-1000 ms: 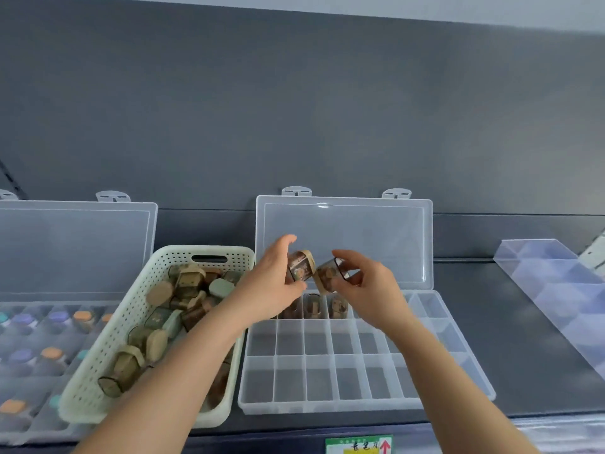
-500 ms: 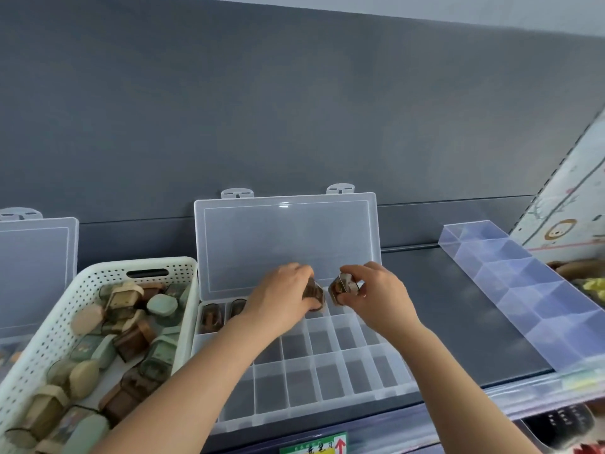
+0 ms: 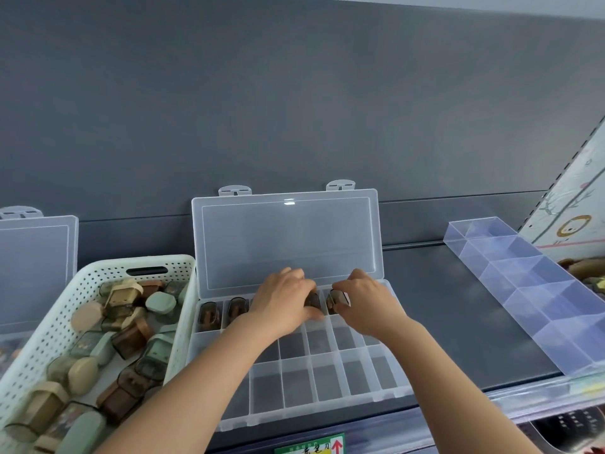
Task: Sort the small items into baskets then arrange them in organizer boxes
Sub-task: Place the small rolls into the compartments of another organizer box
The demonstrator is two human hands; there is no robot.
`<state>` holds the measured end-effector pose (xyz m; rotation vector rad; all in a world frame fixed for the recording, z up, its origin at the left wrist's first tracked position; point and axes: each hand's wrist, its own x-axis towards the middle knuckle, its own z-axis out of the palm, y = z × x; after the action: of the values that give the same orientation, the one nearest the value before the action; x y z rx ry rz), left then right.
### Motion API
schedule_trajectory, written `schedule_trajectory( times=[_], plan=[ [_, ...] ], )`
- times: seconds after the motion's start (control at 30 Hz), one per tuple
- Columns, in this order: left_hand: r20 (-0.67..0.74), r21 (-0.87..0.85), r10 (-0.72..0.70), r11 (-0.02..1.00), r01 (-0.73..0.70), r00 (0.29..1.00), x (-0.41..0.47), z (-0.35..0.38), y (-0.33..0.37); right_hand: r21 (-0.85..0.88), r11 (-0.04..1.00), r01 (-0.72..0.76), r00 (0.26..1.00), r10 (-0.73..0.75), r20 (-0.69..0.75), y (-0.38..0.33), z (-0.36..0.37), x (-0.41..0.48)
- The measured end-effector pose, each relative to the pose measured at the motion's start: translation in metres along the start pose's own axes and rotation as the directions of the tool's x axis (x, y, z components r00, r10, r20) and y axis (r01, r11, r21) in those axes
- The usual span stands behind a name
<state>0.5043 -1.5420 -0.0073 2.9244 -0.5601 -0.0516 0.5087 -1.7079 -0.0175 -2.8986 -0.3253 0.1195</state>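
A clear organizer box lies open on the dark shelf, its lid standing against the back wall. Two small brown items stand in the back row's left compartments. My left hand grips another brown item down in the back row. Right beside it, my right hand pinches a brown item in the neighbouring compartment. The white perforated basket at the left holds several brown, beige and green items.
A second open organizer box shows at the far left edge. A clear divided tray lies slanted on the shelf at the right. Bare dark shelf lies between the box and the tray.
Both hands have come down from above the box into its back row with their items. The camera has swung right, shifting the basket and box leftward.
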Motion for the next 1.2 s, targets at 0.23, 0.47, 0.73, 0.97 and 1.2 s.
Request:
schedule_trajectory(
  times=[0.23,0.47,0.73,0.97,1.2],
  plan=[
    [-0.005,-0.034,-0.025,0.999,0.025,1.0,-0.002,0.0,0.001,0.081,0.997,0.007,0.997,-0.001,-0.072,-0.002,-0.001,0.001],
    [-0.065,-0.091,-0.063,0.994,0.057,0.996,-0.013,-0.006,-0.006,0.216,0.976,0.005,0.991,0.024,-0.135,-0.012,-0.001,0.001],
    [-0.099,-0.058,-0.247,0.969,0.242,0.964,-0.086,-0.053,-0.058,0.288,0.889,0.357,0.916,-0.272,-0.296,-0.09,-0.005,-0.009],
    [0.2,0.009,-0.51,0.855,0.519,0.836,-0.174,-0.076,-0.115,0.234,0.725,0.648,0.762,-0.623,-0.177,-0.173,0.007,-0.019],
    [0.414,-0.011,-0.525,0.814,0.581,0.744,-0.213,-0.06,-0.131,-0.098,0.724,0.683,0.731,-0.68,0.062,-0.22,0.022,-0.012]
  ],
)
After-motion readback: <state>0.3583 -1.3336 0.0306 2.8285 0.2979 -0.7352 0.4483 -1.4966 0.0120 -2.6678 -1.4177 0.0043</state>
